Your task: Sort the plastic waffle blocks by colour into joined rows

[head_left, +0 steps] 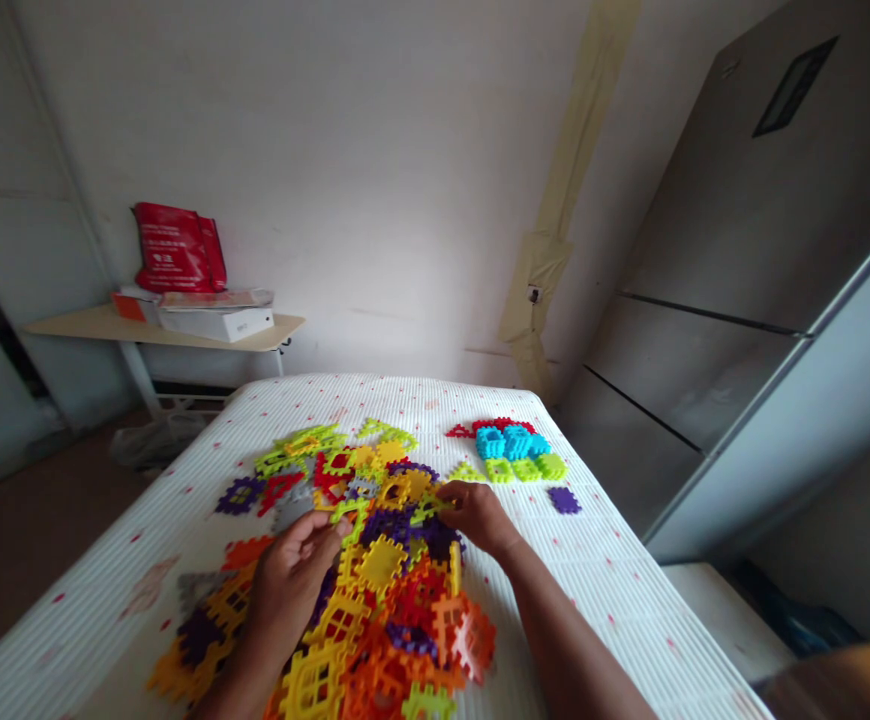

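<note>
A heap of plastic interlocking building pieces (382, 565) in yellow, orange, red, purple, grey and lime green lies on the covered table. My left hand (296, 565) pinches a lime-green frame piece (352, 516) above the heap's left side. At the heap's far right edge, my right hand (480, 512) is closed at a lime-green triangular piece (429, 508); the fingertips are partly hidden. Beyond it lie sorted groups: turquoise pieces (516, 441), lime-green squares (526, 470), red pieces (502, 426) and a single purple square (563, 500). A lime-green triangle (466, 472) rests near my right hand.
A white, red-dotted cloth (592, 590) covers the table. Behind at left, a side table (79, 322) carries a red bag (176, 248) and a white box (217, 322). A tall grey refrigerator (705, 290) stands on the right. The wall has a taped-over socket (534, 293).
</note>
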`<state>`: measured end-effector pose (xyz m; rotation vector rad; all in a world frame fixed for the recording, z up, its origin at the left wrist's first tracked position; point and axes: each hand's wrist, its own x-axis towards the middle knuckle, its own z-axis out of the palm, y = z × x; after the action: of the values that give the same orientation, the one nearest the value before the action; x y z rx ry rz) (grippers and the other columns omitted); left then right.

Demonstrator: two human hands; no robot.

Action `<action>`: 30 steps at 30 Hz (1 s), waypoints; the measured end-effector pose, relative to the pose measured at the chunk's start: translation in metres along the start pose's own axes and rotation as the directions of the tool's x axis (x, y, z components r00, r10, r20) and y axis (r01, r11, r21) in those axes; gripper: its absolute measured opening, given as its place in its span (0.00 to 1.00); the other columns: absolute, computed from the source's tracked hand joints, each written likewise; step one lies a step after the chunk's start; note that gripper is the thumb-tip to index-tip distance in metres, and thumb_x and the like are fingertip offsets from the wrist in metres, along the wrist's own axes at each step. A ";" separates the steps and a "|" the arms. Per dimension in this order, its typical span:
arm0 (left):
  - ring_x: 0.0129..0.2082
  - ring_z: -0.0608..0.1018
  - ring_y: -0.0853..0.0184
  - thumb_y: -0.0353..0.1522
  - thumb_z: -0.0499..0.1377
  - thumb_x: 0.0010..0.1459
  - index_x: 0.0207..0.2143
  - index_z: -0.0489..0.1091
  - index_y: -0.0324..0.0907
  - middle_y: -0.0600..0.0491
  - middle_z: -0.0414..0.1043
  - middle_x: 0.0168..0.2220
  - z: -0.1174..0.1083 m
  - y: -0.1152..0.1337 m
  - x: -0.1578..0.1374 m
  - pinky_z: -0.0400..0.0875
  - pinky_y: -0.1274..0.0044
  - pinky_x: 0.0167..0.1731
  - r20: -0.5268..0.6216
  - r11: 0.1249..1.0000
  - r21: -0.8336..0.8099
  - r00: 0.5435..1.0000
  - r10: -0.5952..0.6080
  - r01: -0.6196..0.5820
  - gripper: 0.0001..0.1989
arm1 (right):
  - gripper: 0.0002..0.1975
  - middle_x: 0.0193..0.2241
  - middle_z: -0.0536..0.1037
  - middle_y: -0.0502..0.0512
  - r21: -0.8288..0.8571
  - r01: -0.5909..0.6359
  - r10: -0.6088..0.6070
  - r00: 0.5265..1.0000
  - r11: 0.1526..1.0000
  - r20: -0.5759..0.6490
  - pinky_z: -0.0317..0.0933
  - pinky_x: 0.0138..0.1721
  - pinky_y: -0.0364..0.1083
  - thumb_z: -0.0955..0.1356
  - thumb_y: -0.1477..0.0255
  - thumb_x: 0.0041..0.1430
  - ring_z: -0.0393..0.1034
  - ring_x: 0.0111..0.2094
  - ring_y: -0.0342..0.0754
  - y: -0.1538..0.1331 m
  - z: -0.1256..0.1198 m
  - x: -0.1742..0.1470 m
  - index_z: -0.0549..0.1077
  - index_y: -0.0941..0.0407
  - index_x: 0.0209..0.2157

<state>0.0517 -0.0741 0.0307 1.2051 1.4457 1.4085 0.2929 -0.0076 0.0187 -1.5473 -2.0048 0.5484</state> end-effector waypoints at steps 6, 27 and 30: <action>0.22 0.64 0.71 0.45 0.63 0.41 0.25 0.66 0.42 0.59 0.62 0.20 -0.001 -0.001 0.000 0.60 0.82 0.22 -0.006 1.000 0.024 1.000 0.008 -0.008 0.17 | 0.15 0.35 0.78 0.53 -0.187 0.050 -0.058 0.997 0.981 -0.043 0.61 0.36 0.39 0.67 0.76 0.49 0.72 0.33 0.44 0.000 -0.011 0.001 0.77 0.52 0.40; 0.21 0.66 0.71 0.43 0.66 0.38 0.26 0.68 0.41 0.59 0.63 0.18 0.001 -0.006 0.001 0.62 0.82 0.21 -0.020 1.000 -0.005 1.000 0.011 -0.012 0.18 | 0.16 0.37 0.79 0.56 -0.576 -0.277 0.217 0.961 0.769 -0.172 0.59 0.35 0.42 0.60 0.75 0.59 0.73 0.38 0.48 0.032 -0.019 0.030 0.72 0.49 0.46; 0.23 0.68 0.70 0.42 0.66 0.38 0.27 0.68 0.41 0.58 0.66 0.20 0.002 -0.006 0.002 0.64 0.81 0.23 -0.025 1.000 -0.021 1.000 0.004 -0.004 0.17 | 0.15 0.35 0.79 0.57 -0.594 -0.273 0.220 0.962 0.757 -0.161 0.59 0.34 0.42 0.58 0.74 0.61 0.73 0.37 0.49 0.032 -0.018 0.030 0.73 0.51 0.43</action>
<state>0.0522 -0.0712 0.0245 1.1815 1.4423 1.4427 0.3218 0.0296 0.0180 -2.1997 -2.0323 -0.1129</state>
